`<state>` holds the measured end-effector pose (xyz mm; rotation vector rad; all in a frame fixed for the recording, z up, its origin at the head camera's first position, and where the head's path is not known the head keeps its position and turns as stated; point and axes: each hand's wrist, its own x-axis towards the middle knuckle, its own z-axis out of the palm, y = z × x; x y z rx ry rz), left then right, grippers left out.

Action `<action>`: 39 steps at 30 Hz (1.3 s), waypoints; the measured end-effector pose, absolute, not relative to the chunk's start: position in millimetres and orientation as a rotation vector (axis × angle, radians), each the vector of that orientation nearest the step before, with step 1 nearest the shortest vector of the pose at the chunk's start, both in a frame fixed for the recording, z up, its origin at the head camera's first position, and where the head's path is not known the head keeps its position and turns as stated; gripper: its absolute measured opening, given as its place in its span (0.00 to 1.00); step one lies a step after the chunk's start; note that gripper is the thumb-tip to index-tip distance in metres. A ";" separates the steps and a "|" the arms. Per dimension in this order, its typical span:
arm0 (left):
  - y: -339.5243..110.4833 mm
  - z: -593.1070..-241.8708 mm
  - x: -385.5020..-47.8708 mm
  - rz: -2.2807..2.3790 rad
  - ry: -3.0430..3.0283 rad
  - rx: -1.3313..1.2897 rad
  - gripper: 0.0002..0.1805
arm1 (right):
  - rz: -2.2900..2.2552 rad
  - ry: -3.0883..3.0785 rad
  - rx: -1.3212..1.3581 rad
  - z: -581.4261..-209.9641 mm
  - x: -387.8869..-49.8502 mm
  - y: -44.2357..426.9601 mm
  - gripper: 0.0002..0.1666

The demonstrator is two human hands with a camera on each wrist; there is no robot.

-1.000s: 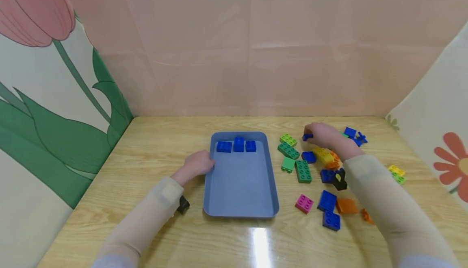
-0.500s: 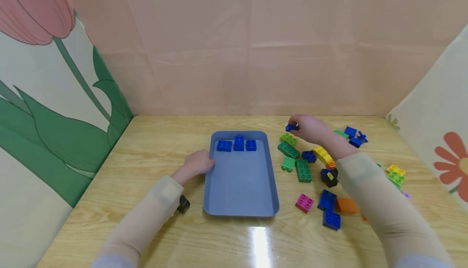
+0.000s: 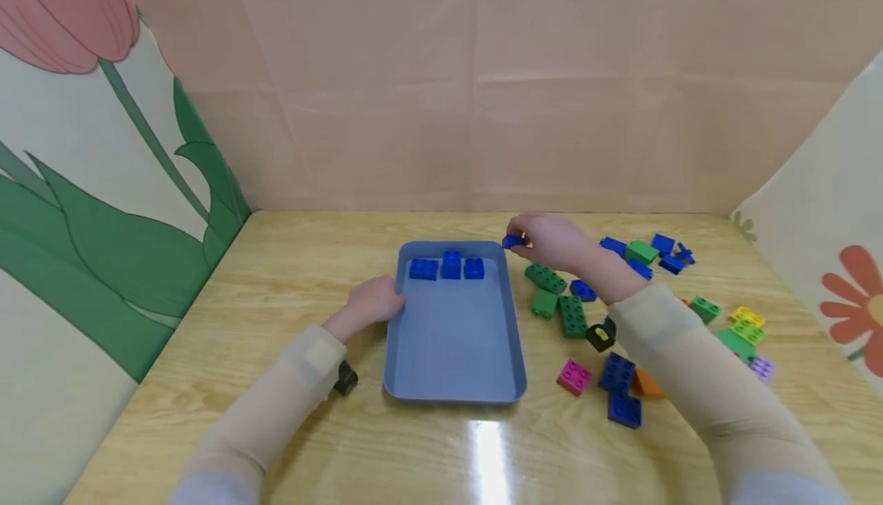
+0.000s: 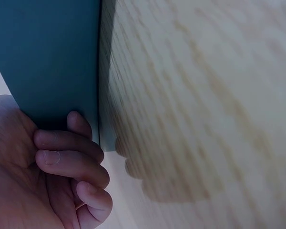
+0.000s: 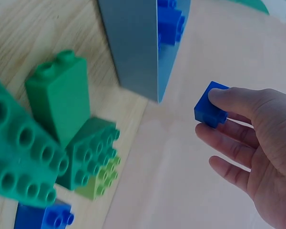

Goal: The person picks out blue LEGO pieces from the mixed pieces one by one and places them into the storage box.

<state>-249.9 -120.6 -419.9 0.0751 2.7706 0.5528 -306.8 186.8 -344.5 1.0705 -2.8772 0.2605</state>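
My right hand pinches a small blue toy brick between thumb and fingers, above the far right corner of the grey-blue tray. In the right wrist view the brick hangs clear of the tray wall. My left hand grips the tray's left rim; its curled fingers lie against the outer wall in the left wrist view, and the thumb is hidden there. Along the tray's far end lie three blue bricks in a row: a left one, a middle one and a right one.
Right of the tray lie green bricks, a pink brick, blue bricks, an orange piece and several others, some under my right forearm. A black piece sits beside my left forearm. A pink backdrop rises behind the table.
My right hand has carried the blue brick leftward, from over the loose bricks to the tray's far right corner. My left hand has stayed on the tray's left rim.
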 end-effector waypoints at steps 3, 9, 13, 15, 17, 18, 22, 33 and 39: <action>-120.0 -419.1 -250.3 0.544 2.771 0.072 0.18 | 0.226 -2.875 1.085 -344.9 -304.1 178.9 0.10; -118.4 -417.9 -249.2 0.560 2.757 0.057 0.17 | 0.199 -2.929 1.074 -348.8 -301.7 166.6 0.11; -117.4 -417.9 -248.6 0.559 2.753 0.050 0.18 | 0.174 -2.949 1.075 -352.0 -300.7 162.1 0.12; -117.2 -418.4 -248.5 0.558 2.757 0.054 0.18 | 0.158 -2.954 1.074 -354.3 -301.2 161.3 0.13; -117.3 -419.0 -248.3 0.558 2.760 0.061 0.18 | 0.135 -2.959 1.078 -357.8 -303.0 161.1 0.13; -117.4 -419.3 -248.1 0.558 2.761 0.065 0.18 | 0.128 -2.964 1.078 -359.4 -303.8 161.0 0.12; -118.2 -421.0 -248.4 0.554 2.766 0.069 0.18 | 0.087 -2.972 1.080 -365.2 -306.9 160.2 0.11; -117.7 -420.8 -245.8 0.554 2.779 0.070 0.18 | -0.093 -2.927 1.151 -375.8 -313.7 150.0 0.07; -115.7 -419.6 -243.9 0.555 2.782 0.053 0.19 | -0.179 -2.881 1.157 -378.4 -311.8 146.4 0.08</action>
